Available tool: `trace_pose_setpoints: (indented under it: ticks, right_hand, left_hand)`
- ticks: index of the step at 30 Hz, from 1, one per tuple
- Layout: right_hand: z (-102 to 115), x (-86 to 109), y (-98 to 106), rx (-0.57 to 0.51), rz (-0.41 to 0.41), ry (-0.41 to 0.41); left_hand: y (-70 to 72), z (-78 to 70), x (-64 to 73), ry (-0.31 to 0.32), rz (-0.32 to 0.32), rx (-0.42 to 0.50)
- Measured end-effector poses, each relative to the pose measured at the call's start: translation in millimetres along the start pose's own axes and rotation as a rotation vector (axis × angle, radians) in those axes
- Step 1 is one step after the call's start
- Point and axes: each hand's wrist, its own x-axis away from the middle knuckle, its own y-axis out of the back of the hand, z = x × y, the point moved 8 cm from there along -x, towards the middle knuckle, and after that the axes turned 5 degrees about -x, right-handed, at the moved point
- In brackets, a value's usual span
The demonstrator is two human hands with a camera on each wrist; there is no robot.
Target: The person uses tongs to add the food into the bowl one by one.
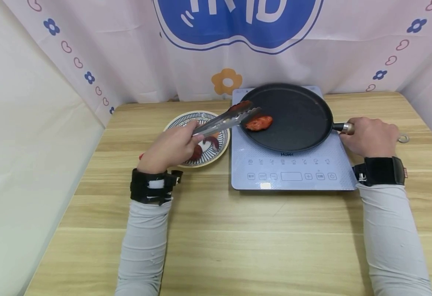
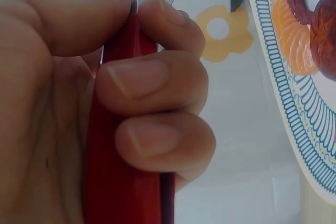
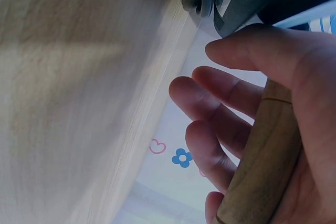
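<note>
My left hand [image 1: 172, 144] grips metal tongs [image 1: 220, 123] by their red handles [image 2: 126, 182], fingers curled round them. The tongs' tips reach over the left edge of a black, flat frying pan [image 1: 293, 113]. An orange-red piece of meat [image 1: 259, 122], resembling a marinated chicken wing, lies at that edge beside the tips. More reddish food [image 1: 240, 106] shows behind the tongs; whether the tips pinch it is unclear. On the right, my right hand [image 1: 372, 135] holds the pan's wooden handle [image 3: 262, 156], with fingers curled loosely round it in the right wrist view.
Under the pan is a white induction cooker [image 1: 245, 164]. Left of it stands a patterned plate [image 1: 221, 150] bearing an orange, white-striped slice [image 2: 294, 35] and dark red pieces [image 1: 195, 153]. A printed curtain [image 1: 186, 74] hangs behind the wooden table [image 1: 256, 242].
</note>
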Motion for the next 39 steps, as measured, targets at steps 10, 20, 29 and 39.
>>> trace_pose_setpoints:
  ticks: [10,20,29,39]
  right_hand:
    - [-0.5,-0.9,0.1,0.003,-0.006,0.002]
    - [-0.6,-1.1,0.7,0.005,-0.009,0.003]
    - [-1.1,-1.0,-0.8,0.009,-0.004,-0.003]
    - [-2.4,-1.2,-1.4,0.015,0.003,-0.012]
  left_hand:
    - [4.3,12.9,4.5,0.050,0.009,0.038]
    - [7.7,22.6,7.9,0.082,0.018,0.076]
    - [10.6,29.8,12.3,0.103,0.024,0.075]
    - [12.7,37.7,16.5,0.127,0.028,0.108]
